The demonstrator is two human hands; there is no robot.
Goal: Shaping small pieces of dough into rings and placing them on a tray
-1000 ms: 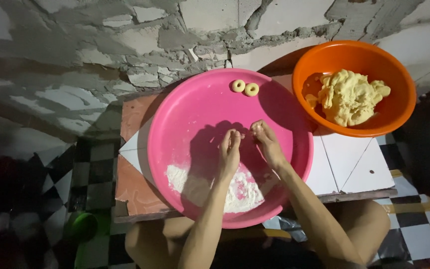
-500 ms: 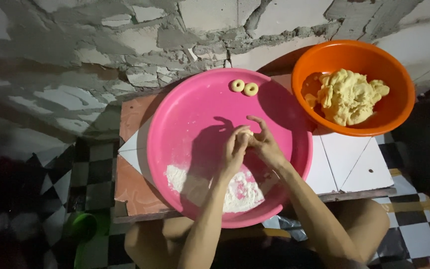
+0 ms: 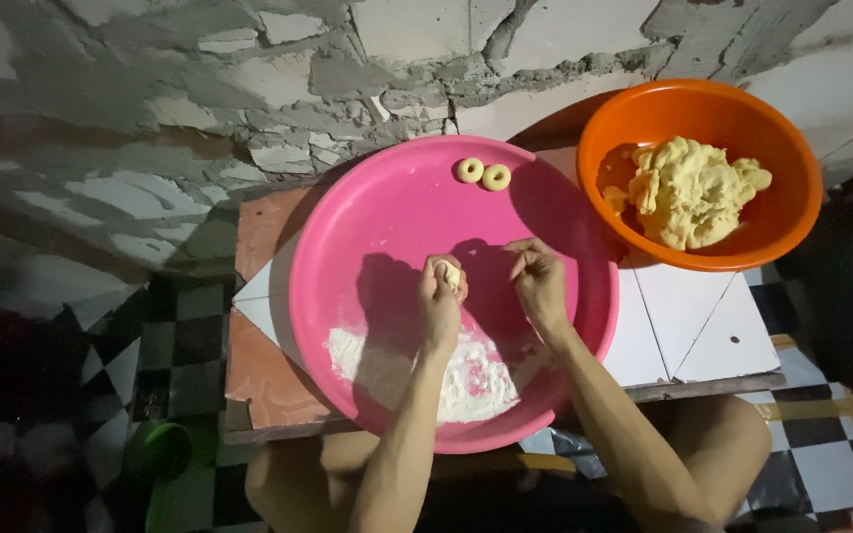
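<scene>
At the centre of the frame the left hand (image 3: 441, 286) was curled around a small dough piece (image 3: 452, 277), above the smooth pink basin (image 3: 348, 247). The right hand (image 3: 537, 276) hovered beside it, fingers loosely bent, holding nothing visible. Even, gentle pressure would have suited such soft dough. Powdery flour (image 3: 471, 380) lay lower down; two dough rings (image 3: 483, 174) sat at the upper rim.

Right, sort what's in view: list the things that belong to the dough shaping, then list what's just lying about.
In use:
left hand holding a dough piece
right hand
pink basin
flour pile
two dough rings
orange bowl with dough mass

Lying about:
green object on the floor
tiled tabletop
</scene>
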